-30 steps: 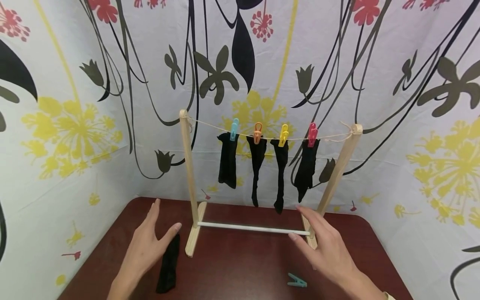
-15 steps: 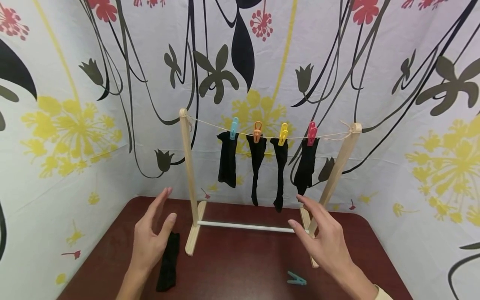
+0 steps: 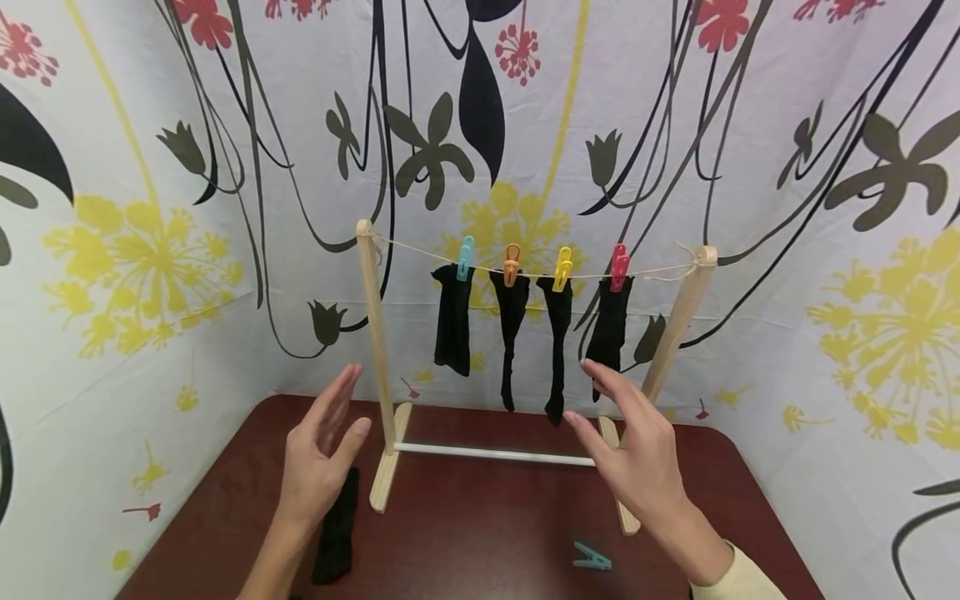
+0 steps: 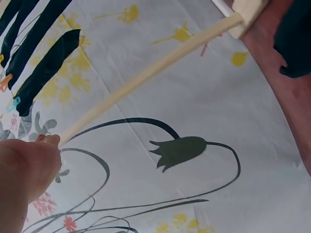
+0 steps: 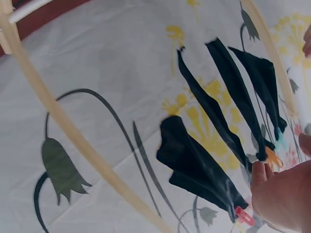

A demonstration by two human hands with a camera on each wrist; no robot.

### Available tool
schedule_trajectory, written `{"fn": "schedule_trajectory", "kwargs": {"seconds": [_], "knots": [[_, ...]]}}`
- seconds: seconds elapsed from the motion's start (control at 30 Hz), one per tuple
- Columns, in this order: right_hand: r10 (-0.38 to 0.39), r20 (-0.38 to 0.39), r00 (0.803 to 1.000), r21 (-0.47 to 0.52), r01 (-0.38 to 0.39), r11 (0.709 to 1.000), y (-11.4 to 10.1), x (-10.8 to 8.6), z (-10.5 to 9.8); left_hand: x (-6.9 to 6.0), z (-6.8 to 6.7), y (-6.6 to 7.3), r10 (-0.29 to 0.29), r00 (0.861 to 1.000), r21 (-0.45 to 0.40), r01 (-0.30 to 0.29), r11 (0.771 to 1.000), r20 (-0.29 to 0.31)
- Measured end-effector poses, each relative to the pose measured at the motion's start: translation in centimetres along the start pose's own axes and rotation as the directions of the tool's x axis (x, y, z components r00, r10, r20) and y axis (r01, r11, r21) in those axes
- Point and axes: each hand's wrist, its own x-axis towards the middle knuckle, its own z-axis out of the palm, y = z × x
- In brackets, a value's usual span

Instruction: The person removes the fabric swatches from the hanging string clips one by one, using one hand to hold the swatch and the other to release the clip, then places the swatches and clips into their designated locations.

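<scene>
Both hands hover with nothing in them, fingers extended and thumbs apart. My left hand (image 3: 318,467) is left of the wooden rack (image 3: 377,333), above a black sock (image 3: 337,533) lying on the table. My right hand (image 3: 637,454) is in front of the rack's right side, its fingertips overlapping the lower part of the rightmost hanging sock (image 3: 611,321); touching or not, I cannot tell. Several black socks hang from the string by a blue clothespin (image 3: 465,258), an orange one (image 3: 512,265), a yellow one (image 3: 562,269) and a pink one (image 3: 618,267).
A loose teal clothespin (image 3: 592,557) lies on the dark red table (image 3: 480,525) near the front right. The rack's white crossbar (image 3: 495,454) runs low between its wooden feet. Behind stands a flower-patterned cloth (image 3: 300,208).
Both hands have risen a little and moved inward, the left one to the right and the right one to the left. The socks and clothespins stay where they were.
</scene>
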Motion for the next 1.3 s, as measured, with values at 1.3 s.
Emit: {"fn": "schedule_trajectory", "kwargs": {"seconds": [1.3], "knots": [[-0.352,0.008,0.936,-0.089,0.351,0.932,-3.6,10.9,1.8,5.9,6.8,-1.2,-0.298,0.953,-0.419,0.293,0.859,0.056]]}}
